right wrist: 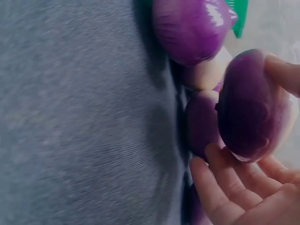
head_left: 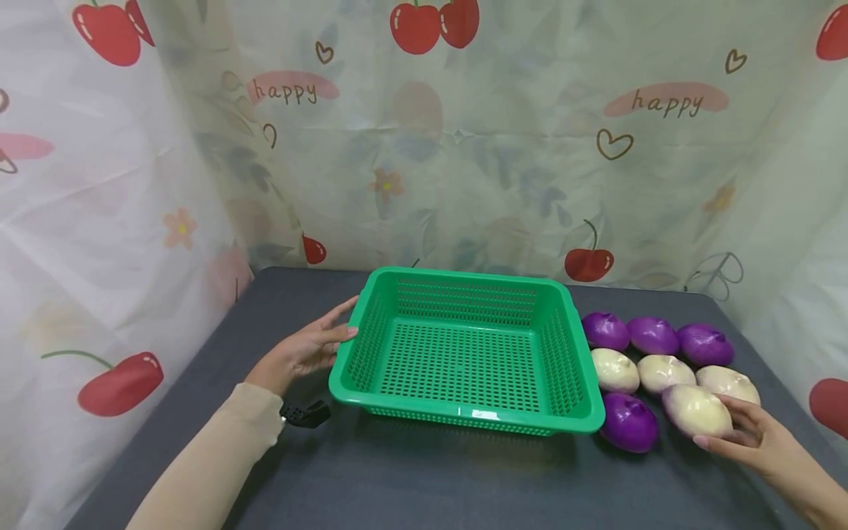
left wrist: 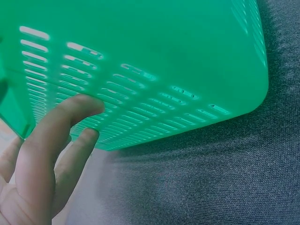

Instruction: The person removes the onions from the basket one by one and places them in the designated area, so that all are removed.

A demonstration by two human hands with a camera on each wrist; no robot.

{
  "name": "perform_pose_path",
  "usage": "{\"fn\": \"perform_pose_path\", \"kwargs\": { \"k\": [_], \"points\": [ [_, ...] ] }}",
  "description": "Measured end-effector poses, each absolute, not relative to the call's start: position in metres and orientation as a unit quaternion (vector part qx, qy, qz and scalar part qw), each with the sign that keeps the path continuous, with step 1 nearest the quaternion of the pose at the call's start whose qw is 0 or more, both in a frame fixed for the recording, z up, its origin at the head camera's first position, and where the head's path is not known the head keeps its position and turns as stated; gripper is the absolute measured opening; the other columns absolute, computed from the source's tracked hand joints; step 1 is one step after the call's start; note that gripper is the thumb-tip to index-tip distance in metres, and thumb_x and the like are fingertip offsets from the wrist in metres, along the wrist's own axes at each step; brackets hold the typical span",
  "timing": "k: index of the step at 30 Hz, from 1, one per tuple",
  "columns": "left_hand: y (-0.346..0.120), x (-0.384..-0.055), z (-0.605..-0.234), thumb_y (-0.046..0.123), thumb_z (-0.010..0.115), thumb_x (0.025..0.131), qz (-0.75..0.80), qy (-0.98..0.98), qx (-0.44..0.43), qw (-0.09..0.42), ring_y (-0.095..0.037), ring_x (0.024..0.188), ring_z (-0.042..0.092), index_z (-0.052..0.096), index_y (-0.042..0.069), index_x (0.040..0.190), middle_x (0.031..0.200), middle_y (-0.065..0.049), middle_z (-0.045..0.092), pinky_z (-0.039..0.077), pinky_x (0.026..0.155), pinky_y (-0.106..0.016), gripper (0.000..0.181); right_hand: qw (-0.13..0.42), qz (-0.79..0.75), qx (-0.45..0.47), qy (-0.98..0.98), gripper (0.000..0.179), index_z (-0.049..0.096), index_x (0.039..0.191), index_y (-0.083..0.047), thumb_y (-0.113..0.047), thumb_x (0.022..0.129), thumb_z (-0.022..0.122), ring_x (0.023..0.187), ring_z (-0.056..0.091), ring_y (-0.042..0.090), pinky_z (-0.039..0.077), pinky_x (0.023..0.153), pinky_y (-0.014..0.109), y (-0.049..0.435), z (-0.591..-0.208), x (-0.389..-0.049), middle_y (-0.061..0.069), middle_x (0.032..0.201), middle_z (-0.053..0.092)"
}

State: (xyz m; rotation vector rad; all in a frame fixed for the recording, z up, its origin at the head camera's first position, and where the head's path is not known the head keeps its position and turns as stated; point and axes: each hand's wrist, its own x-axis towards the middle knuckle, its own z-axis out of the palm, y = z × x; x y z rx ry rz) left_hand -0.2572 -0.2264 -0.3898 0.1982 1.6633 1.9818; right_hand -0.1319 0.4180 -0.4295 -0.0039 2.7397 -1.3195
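A green plastic basket (head_left: 457, 419) with slotted walls stands on the dark table. My left hand (head_left: 301, 353) is at its left side, thumb at the rim and bent fingertips by the slotted outer wall (left wrist: 140, 93). At the right, my right hand (head_left: 755, 442) grips a purple-and-white turnip (head_left: 697, 411), its white side up in the head view. The right wrist view shows this turnip's purple side (right wrist: 248, 108), thumb on one side and fingers beneath. Purple vegetables (head_left: 652, 336) and white-topped ones (head_left: 665, 374) lie in rows beside the basket.
A single purple vegetable (head_left: 629, 422) lies at the basket's front right corner. A dark strap (head_left: 306, 414) is at my left wrist. Behind the table (head_left: 424, 486) hangs a printed curtain (head_left: 464, 184), and more of it flanks both sides.
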Motion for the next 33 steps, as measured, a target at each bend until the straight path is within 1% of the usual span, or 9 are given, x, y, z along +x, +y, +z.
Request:
{"fn": "perform_pose_path", "kwargs": {
  "k": [3,5,8,10,12,16,23,30,33],
  "points": [
    [-0.226,-0.257,-0.390,0.011,0.054,0.100,0.736,0.617,0.072,0.270,-0.018,0.090,0.071,0.003,0.035,0.156,0.134,-0.014,0.053,0.060,0.080,-0.039,0.080,0.067,-0.420,0.000,0.905,0.068,0.022,0.146,0.000,-0.022,0.096,0.062,0.096,0.042,-0.026,0.048,0.072,0.010,0.420,-0.433,-0.131,0.012,0.142,0.033],
    [-0.226,-0.256,-0.390,0.011,0.054,0.100,0.736,0.618,0.071,0.269,-0.018,0.090,0.071,0.003,0.035,0.156,0.135,-0.015,0.053,0.060,0.080,-0.039,0.080,0.076,-0.416,0.001,0.906,0.064,0.026,0.145,-0.005,-0.024,0.096,0.063,0.096,0.035,-0.030,0.047,0.072,0.010,0.421,-0.436,-0.130,0.019,0.143,0.029],
    [-0.226,-0.256,-0.389,0.011,0.054,0.100,0.736,0.618,0.071,0.268,-0.019,0.092,0.071,0.003,0.035,0.156,0.137,-0.016,0.051,0.059,0.081,-0.039,0.080,0.070,-0.421,-0.008,0.904,0.051,0.035,0.137,-0.021,-0.022,0.095,0.064,0.096,0.033,-0.031,0.045,0.071,0.009,0.422,-0.440,-0.129,-0.016,0.129,0.043],
    [-0.226,-0.256,-0.390,0.010,0.053,0.100,0.736,0.618,0.071,0.268,-0.019,0.092,0.071,0.003,0.035,0.156,0.138,-0.016,0.050,0.059,0.081,-0.040,0.079,0.070,-0.427,-0.010,0.902,0.049,0.036,0.133,-0.027,-0.021,0.094,0.065,0.096,0.034,-0.031,0.045,0.071,0.010,0.423,-0.443,-0.129,-0.038,0.115,0.037],
    [-0.226,-0.257,-0.390,0.010,0.053,0.100,0.736,0.618,0.071,0.269,-0.019,0.093,0.071,0.004,0.035,0.156,0.138,-0.016,0.050,0.059,0.081,-0.040,0.079,0.071,-0.432,-0.013,0.899,0.050,0.036,0.134,-0.022,-0.020,0.093,0.066,0.097,0.035,-0.030,0.046,0.071,0.011,0.423,-0.445,-0.129,-0.046,0.109,0.032],
    [-0.226,-0.258,-0.391,0.010,0.052,0.100,0.736,0.617,0.071,0.269,-0.018,0.092,0.071,0.005,0.036,0.156,0.136,-0.015,0.052,0.059,0.081,-0.039,0.077,0.073,-0.433,-0.015,0.898,0.056,0.033,0.138,-0.009,-0.020,0.093,0.066,0.098,0.034,-0.030,0.047,0.071,0.012,0.424,-0.449,-0.130,-0.046,0.109,0.032],
    [-0.227,-0.259,-0.390,0.010,0.053,0.100,0.737,0.616,0.066,0.270,-0.018,0.091,0.071,0.007,0.037,0.156,0.135,-0.015,0.053,0.059,0.080,-0.039,0.077,0.062,-0.440,-0.024,0.895,0.051,0.037,0.132,-0.018,-0.016,0.092,0.067,0.098,0.037,-0.028,0.047,0.071,0.012,0.421,-0.450,-0.131,-0.046,0.107,0.035],
    [-0.227,-0.259,-0.391,0.010,0.052,0.100,0.739,0.613,0.066,0.272,-0.018,0.090,0.072,0.007,0.037,0.156,0.134,-0.014,0.054,0.060,0.080,-0.039,0.076,0.071,-0.436,-0.029,0.896,0.058,0.031,0.135,0.005,-0.013,0.092,0.067,0.097,0.037,-0.027,0.045,0.071,0.009,0.419,-0.446,-0.132,-0.046,0.106,0.034],
    [-0.227,-0.259,-0.391,0.010,0.052,0.100,0.739,0.613,0.066,0.273,-0.019,0.091,0.071,0.007,0.037,0.156,0.134,-0.014,0.054,0.059,0.080,-0.039,0.076,0.073,-0.437,-0.032,0.896,0.057,0.032,0.134,0.003,-0.012,0.092,0.066,0.097,0.037,-0.027,0.042,0.071,0.007,0.418,-0.444,-0.132,-0.046,0.106,0.034]
  ]
}}
